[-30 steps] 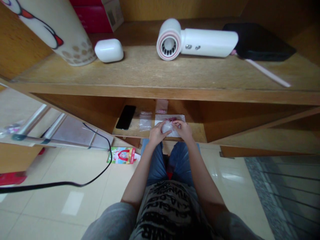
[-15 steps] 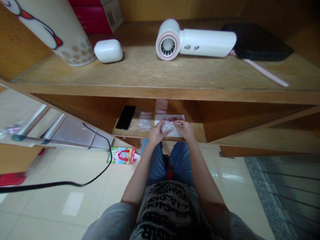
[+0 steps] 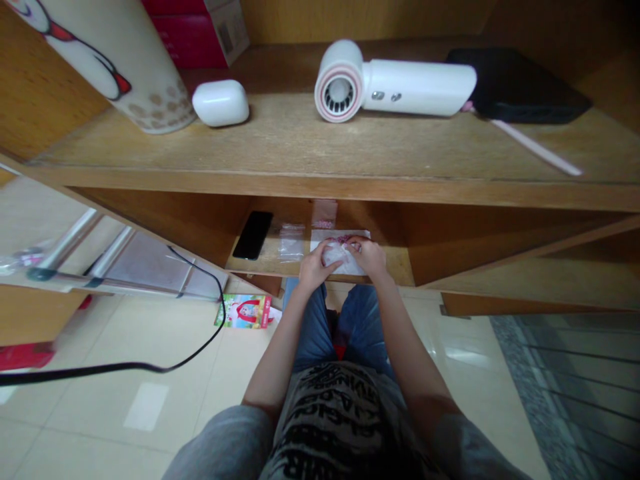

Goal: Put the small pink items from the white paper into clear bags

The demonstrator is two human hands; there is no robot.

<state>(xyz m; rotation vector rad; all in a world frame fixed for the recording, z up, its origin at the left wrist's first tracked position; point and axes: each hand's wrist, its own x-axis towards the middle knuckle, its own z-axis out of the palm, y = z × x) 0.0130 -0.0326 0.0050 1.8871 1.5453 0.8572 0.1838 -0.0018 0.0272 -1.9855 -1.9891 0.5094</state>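
Note:
On the lower shelf lies a sheet of white paper (image 3: 361,269), with a small heap of pinkish-red beads (image 3: 343,239) near its far edge. My left hand (image 3: 314,267) is closed on the left side of a small clear plastic bag (image 3: 333,253), thumb nearest me. From the right, my right hand (image 3: 371,256) reaches in over the paper with its fingertips pinched together beside the beads and the bag. Whatever those fingertips hold is too small to make out.
Left of the paper are empty clear bags (image 3: 291,243) and a black phone (image 3: 253,235); behind it, a bag of pink beads (image 3: 325,215). The upper shelf (image 3: 280,150) overhangs, bearing a white handheld fan (image 3: 420,87), a white earbud case (image 3: 221,103) and a large cup (image 3: 150,100).
My right hand has shifted slightly, its fingers now farther over the beads. My left hand keeps its place at the bag. The whole view has moved a little.

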